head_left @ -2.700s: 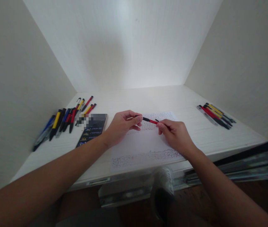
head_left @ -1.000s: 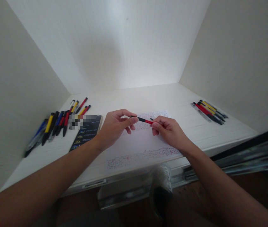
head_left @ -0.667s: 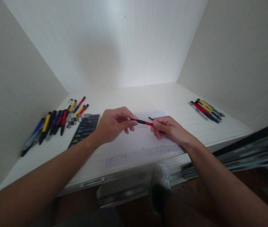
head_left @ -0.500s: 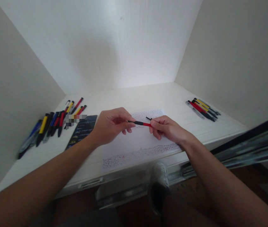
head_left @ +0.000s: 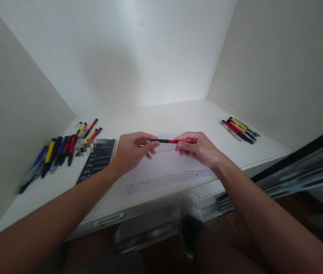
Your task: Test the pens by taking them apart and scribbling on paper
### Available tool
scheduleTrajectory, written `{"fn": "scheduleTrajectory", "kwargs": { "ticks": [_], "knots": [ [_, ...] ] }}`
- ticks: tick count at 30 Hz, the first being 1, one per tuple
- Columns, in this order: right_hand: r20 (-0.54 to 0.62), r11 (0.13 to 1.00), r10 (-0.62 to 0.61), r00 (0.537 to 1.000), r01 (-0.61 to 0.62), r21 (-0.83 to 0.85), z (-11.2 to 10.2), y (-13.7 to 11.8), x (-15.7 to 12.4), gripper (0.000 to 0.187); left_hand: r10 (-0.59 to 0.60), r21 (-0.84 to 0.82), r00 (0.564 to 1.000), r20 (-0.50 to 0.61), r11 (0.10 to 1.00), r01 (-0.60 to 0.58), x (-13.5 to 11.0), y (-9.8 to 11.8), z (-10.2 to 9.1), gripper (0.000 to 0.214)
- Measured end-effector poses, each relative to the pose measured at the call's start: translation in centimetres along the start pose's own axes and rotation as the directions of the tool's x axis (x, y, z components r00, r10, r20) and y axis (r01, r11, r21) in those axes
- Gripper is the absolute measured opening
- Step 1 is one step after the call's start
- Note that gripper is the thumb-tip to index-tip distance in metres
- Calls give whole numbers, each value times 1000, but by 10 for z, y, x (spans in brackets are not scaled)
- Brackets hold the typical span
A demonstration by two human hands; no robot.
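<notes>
Both hands hold one red and black pen [head_left: 167, 141] level above a sheet of paper [head_left: 165, 167] covered with scribbled lines. My left hand [head_left: 133, 149] pinches the black end between thumb and fingertips. My right hand [head_left: 197, 147] grips the red end with its fingers curled over it. The pen lies roughly horizontal between the two hands, a little above the desk.
A white desk [head_left: 184, 116] sits in a white-walled alcove. Several pens [head_left: 61, 150] in yellow, blue, red and black lie at the left. A smaller group of pens [head_left: 239, 129] lies at the right. A dark card [head_left: 97, 161] lies left of the paper. A foot in a shoe [head_left: 191, 220] shows below.
The view has shifted right and slightly down. My right hand has rolled over the pen's red end, and the pen now sits more level; both hands keep hold of it.
</notes>
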State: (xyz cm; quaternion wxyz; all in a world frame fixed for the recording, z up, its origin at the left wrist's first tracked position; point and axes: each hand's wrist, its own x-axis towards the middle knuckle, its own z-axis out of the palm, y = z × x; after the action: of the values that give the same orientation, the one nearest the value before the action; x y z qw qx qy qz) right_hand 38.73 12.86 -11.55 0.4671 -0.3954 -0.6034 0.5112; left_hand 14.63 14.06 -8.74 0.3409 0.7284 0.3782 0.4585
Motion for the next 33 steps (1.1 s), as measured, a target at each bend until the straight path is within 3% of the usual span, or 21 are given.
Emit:
{"fn": "scheduleTrajectory", "kwargs": {
  "ticks": [3,8,12,16,19,21,23,25,27,29,33],
  "knots": [
    [-70,982,-66,995,52,-180,1,-8,-1,9,-38,9,999,-26,999,38,0,-1,3,7],
    [-32,962,-128,991,116,-247,0,-20,-6,12,93,44,996,-3,995,-93,-4,1,2,7],
    [-56,987,-76,996,67,-144,0,-19,-12,12,192,69,981,-8,979,-191,-6,1,3,7],
    [-143,983,-72,987,94,157,14,-19,-15,18,151,5,988,-28,988,-151,-9,4,7,5],
    [-142,990,-75,987,91,110,34,-21,-17,28,138,52,988,62,989,-141,-11,3,7,6],
    [-221,996,-92,971,89,-21,43,-22,-18,39,175,149,971,160,969,-199,-10,-2,5,15],
    [-299,995,-95,949,88,-38,46,-23,-23,42,189,250,947,258,934,-254,-9,-10,3,34],
    [-247,996,-32,968,52,73,43,-24,-30,38,159,335,922,353,899,-283,-8,-18,2,56],
    [-94,987,33,995,-18,158,38,-25,-38,38,104,398,889,445,867,-301,-9,-24,2,72],
    [9,990,65,998,-65,128,36,-25,-47,33,35,453,851,524,835,-313,-11,-27,3,81],
    [91,988,151,984,-146,-53,37,-23,-58,26,-62,533,807,587,780,-328,-14,-29,4,84]
  ]
}}
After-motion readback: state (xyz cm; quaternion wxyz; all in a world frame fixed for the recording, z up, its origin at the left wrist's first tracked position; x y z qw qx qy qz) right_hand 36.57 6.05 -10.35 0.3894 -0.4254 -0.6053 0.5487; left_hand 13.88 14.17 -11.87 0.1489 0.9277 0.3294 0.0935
